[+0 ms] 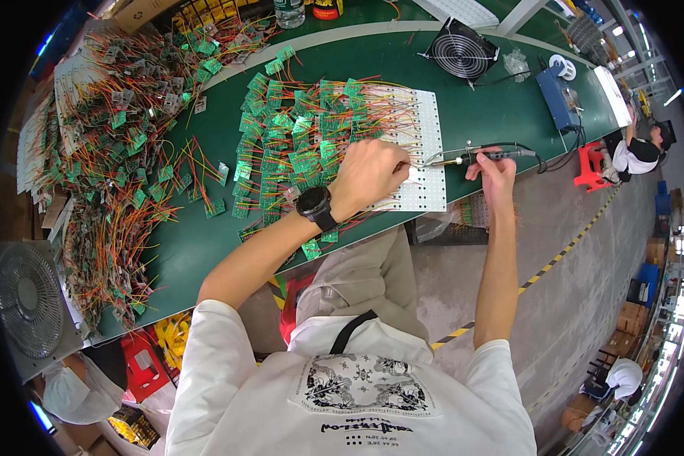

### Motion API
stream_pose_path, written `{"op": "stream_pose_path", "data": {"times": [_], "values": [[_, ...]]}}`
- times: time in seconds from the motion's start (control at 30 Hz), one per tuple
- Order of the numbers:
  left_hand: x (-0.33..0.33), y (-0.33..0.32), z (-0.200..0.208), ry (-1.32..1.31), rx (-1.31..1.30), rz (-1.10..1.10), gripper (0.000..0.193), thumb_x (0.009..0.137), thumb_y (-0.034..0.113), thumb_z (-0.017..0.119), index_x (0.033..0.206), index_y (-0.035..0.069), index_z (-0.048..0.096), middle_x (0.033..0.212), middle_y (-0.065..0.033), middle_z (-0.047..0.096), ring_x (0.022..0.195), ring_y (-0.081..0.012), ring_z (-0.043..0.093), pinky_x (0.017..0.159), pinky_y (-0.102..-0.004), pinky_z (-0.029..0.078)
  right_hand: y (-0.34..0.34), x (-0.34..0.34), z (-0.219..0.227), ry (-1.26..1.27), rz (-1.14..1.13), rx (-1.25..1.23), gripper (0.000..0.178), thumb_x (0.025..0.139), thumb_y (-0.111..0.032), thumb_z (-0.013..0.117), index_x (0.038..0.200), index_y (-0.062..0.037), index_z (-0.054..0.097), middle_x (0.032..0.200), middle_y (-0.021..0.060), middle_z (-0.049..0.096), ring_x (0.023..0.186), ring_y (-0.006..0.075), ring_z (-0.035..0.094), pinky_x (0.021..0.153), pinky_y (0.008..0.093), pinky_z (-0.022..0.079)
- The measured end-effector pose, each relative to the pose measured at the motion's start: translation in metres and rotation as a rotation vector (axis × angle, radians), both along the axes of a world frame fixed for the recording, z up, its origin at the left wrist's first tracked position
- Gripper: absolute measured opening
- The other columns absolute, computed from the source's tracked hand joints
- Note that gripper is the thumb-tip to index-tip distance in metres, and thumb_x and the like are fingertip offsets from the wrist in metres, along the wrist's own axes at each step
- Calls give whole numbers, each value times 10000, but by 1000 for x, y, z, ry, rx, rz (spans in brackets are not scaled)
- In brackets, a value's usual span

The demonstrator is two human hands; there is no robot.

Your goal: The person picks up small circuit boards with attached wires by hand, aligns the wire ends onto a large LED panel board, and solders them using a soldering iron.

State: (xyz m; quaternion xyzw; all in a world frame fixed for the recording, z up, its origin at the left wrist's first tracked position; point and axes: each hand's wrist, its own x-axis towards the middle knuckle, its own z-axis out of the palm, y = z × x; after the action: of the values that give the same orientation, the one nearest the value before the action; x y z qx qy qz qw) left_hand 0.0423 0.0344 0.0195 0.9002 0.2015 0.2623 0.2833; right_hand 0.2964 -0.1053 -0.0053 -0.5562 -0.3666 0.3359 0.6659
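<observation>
A white perforated board (431,121) lies on the green bench, with rows of red and yellow wires (387,114) running onto it from its left. Those wires end in many small green circuit boards (304,161) spread beside it. My left hand (368,173), a black watch (314,204) on its wrist, rests over the wires with the fingers curled together at the board; what they pinch is hidden. In my right hand (495,173) is a soldering iron (518,153), its tip pointing left at the white board, close to my left fingertips.
Heaps of wired circuit boards (121,144) cover the bench's left side. A black fan (460,52) and a blue soldering station (558,99) stand at the far right, and a cable leads to the iron. A grey fan (29,296) stands far left. Another person (637,156) sits beyond the bench's right end.
</observation>
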Motion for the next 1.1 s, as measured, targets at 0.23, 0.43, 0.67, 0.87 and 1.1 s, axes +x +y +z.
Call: {"op": "stream_pose_path", "data": {"times": [0.23,0.43,0.67,0.87,1.1], "values": [[-1,0,-2,-7,15,14,130,766,144,674,830,48,734,742,-122,691,645,-316,654,598,-406,522,-1,0,-2,-18,10,7,188,870,-41,636,1002,91,613,776,126,639,567,206,630,519,289,477],[0,0,-3,12,20,17,130,766,142,670,828,48,735,737,-126,688,641,-320,652,601,-404,523,-1,0,-3,-34,18,12,187,874,-46,636,1001,90,614,781,127,638,570,205,627,524,283,470],[0,0,-4,20,16,16,128,762,136,665,823,48,734,736,-127,687,642,-323,650,599,-405,525,0,-2,-2,-47,14,-4,186,879,-53,634,1000,87,615,773,124,637,576,202,626,530,280,467],[0,0,-5,15,33,16,124,758,132,665,820,50,733,735,-127,687,643,-321,650,592,-406,522,-1,1,-3,-53,32,-7,190,878,-55,636,1007,83,612,767,123,638,580,200,627,535,279,466],[0,0,-6,17,26,10,131,771,140,656,830,51,732,746,-125,687,655,-317,651,602,-405,517,-2,0,-4,-8,-17,28,212,883,-89,632,1015,76,609,741,127,639,570,208,617,536,286,457]]}}
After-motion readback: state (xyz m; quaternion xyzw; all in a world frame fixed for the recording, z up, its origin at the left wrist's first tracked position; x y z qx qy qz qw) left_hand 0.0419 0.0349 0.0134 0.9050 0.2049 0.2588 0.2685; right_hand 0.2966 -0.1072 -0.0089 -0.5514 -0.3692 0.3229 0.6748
